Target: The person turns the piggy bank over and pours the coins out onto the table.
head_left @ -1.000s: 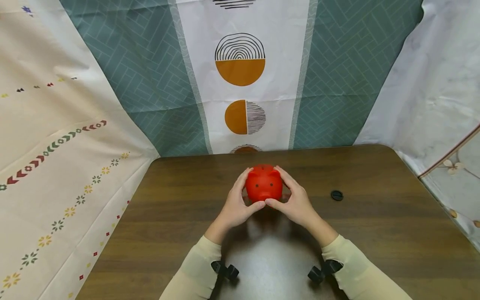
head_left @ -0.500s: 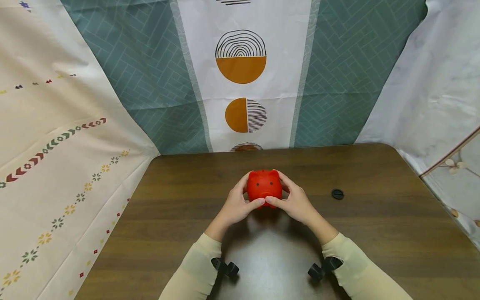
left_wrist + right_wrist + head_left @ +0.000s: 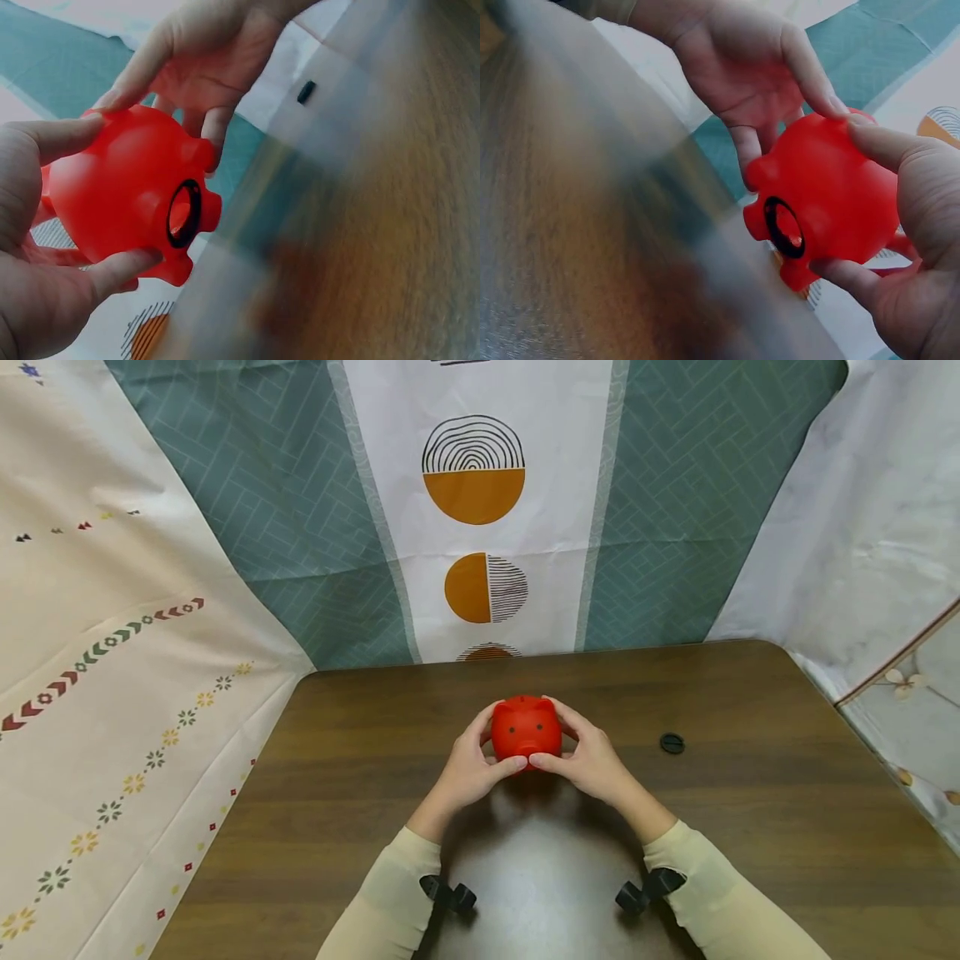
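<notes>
Fingers (image 3: 73, 138) — left hand (image 3: 470, 767) and right hand (image 3: 596, 765) alike — grip the red piggy bank (image 3: 527, 727).

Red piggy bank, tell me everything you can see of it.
The piggy bank is round and red, smooth, perhaps plastic, with small ears, two dark eyes and stubby feet. A black-rimmed hole stands open in its underside. It is held above the table, face toward the head camera, gripped between the left hand and the right hand.
</notes>
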The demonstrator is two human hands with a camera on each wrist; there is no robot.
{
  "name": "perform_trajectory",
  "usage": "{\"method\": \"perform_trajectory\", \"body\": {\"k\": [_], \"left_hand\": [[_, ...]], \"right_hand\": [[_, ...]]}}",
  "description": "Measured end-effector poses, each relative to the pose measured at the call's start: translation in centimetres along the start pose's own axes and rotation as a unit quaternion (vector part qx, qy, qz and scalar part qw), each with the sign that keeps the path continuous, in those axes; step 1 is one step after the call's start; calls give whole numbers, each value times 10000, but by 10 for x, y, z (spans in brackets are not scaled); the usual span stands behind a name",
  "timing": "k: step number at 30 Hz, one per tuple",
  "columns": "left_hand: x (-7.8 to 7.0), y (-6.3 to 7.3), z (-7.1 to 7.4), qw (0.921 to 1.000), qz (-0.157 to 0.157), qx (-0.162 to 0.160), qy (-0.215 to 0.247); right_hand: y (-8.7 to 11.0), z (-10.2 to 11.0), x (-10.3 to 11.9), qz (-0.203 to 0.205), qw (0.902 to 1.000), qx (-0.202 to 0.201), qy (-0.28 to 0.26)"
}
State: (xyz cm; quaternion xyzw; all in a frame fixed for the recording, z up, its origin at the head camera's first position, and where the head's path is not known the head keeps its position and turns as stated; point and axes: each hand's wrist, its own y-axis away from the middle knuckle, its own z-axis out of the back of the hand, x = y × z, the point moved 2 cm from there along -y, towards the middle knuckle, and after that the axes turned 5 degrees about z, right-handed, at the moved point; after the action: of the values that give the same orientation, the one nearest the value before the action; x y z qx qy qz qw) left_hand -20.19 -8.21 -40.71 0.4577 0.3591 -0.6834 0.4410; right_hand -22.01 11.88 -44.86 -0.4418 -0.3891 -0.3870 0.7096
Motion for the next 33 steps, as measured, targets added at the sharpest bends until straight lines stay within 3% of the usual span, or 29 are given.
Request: {"method": "perform_trajectory", "body": {"k": [6, 11, 13, 15, 19, 24, 26, 31, 33], "left_hand": [[6, -1, 1, 10000, -65, -2, -10], [8, -6, 4, 9953, -904, -342, 12], [8, -7, 5, 9941, -996, -417, 53], [7, -7, 4, 9967, -737, -313, 130], [5, -2, 0, 9998, 9, 30, 207], [4, 1, -3, 9998, 99, 19, 143], [6, 1, -3, 9998, -59, -52, 156], [12, -4, -3, 9944, -930, -475, -173], [13, -6, -4, 9942, -926, -490, -227]], "right_hand": [[1, -2, 3, -109, 9999, 20, 118], [-2, 1, 20, 870, 9949, -236, 448], [-3, 2, 23, 1010, 9935, -310, 419], [-2, 2, 20, 779, 9965, -191, 241], [1, 0, 7, -92, 10000, 9, 28], [3, -1, 3, -280, 9996, 42, -12], [3, -1, 4, -182, 9998, 42, 32], [2, 2, 13, 847, 9955, -310, 280], [3, 2, 12, 859, 9955, -325, 254]]}}
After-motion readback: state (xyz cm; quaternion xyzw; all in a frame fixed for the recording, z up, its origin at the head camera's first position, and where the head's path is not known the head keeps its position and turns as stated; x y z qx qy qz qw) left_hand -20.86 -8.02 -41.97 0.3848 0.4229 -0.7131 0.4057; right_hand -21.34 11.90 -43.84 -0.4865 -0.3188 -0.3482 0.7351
